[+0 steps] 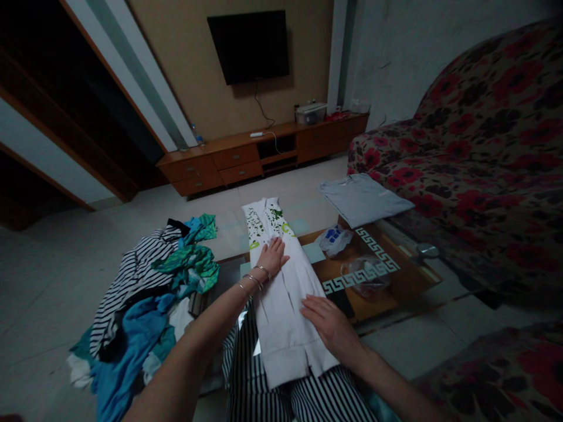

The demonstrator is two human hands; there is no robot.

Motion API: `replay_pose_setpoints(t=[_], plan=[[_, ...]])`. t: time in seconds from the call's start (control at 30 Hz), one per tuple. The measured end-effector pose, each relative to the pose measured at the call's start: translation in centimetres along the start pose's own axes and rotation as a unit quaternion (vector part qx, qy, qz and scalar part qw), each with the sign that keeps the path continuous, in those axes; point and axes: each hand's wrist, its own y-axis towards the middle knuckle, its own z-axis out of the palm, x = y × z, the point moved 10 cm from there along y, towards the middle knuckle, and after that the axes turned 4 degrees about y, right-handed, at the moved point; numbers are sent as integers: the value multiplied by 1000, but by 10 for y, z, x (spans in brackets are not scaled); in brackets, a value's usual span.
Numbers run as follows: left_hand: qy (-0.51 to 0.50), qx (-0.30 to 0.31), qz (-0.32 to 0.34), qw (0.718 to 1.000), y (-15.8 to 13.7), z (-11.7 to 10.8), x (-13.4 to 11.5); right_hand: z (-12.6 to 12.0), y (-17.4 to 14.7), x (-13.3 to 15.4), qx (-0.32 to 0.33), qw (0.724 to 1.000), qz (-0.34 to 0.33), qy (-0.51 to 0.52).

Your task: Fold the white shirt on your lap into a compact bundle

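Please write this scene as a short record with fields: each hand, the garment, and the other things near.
left hand: flat on the white garment, bracelets on the wrist
right hand: flat on the same garment, nearer the person
white garment: folded into a long strip, green print at the far end
clothes pile: left side, striped and blue-green pieces
grey shirt: folded, at the far right
glass table: under the garments

Bare forearms — thin bangles (257,276) on left wrist

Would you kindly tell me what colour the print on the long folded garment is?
Green on the white garment; head view.
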Motion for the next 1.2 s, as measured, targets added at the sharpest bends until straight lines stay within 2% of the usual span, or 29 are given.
replay_pose_setpoints(t=[0.07, 0.17, 0.23, 0.33, 0.4, 0.5, 0.6, 0.7, 0.8, 0.97, 1.1, 1.2], plan=[[11, 9, -9, 1000, -8, 13, -3, 13, 12, -14, 40, 999, 21, -7], [21, 9, -26, 999, -12, 20, 0, 22, 24, -24, 108, 993, 47, 10], [17, -14, -43, 999, -13, 15, 4, 21, 33, -26, 150, 986, 63, 23], [0, -84, -122, 989, -18, -1, 21, 18, 59, -33, 190, 978, 83, 25], [-11, -115, -177, 978, -23, -6, 35, 19, 90, -45, 183, 978, 92, 27], [-23, -120, -209, 970, -26, -2, 49, 32, 154, -74, 149, 982, 106, 45], [-27, -125, -236, 963, -30, 3, 61, 56, 217, -104, 127, 986, 104, 37], [-22, -117, -245, 962, -36, 6, 65, 87, 255, -121, 160, 983, 83, 22], [-12, -100, -236, 967, -41, 7, 61, 109, 266, -142, 199, 974, 106, 12], [12, -65, -256, 964, -47, 8, 57, 118, 264, -168, 210, 963, 169, -24], [26, -58, -243, 968, -47, 6, 54, 120, 265, -163, 197, 957, 200, -80], [22, -44, -202, 978, -47, 10, 47, 125, 267, -151, 208, 957, 175, -99]])
